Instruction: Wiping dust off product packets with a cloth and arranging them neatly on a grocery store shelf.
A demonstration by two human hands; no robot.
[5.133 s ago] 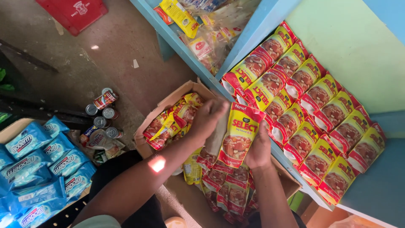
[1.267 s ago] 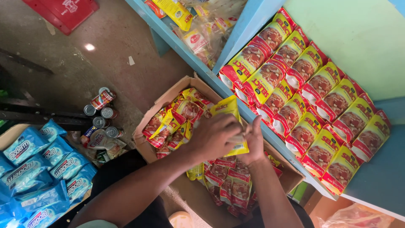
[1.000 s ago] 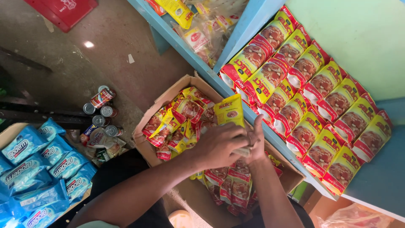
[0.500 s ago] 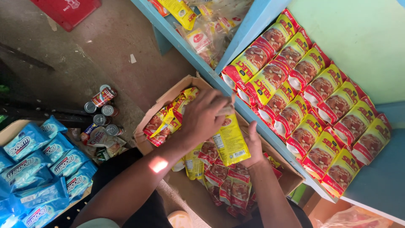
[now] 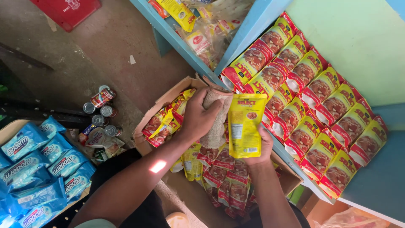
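Above cardboard box (image 5: 148, 134), rough cloth (image 5: 215, 122) meets glossy yellow pouch (image 5: 246, 125).

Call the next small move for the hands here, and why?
Probably a wipe down the yellow pouch. The left hand presses a beige cloth to its edge while the right hand holds it upright from below, back face showing, over the open carton; the shelf rows beside it look filled.

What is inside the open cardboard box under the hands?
The cardboard box holds red and yellow food pouches, loosely heaped. The left hand with a beige cloth, and the right hand holding a yellow pouch, cover its middle; the bottom is hidden.
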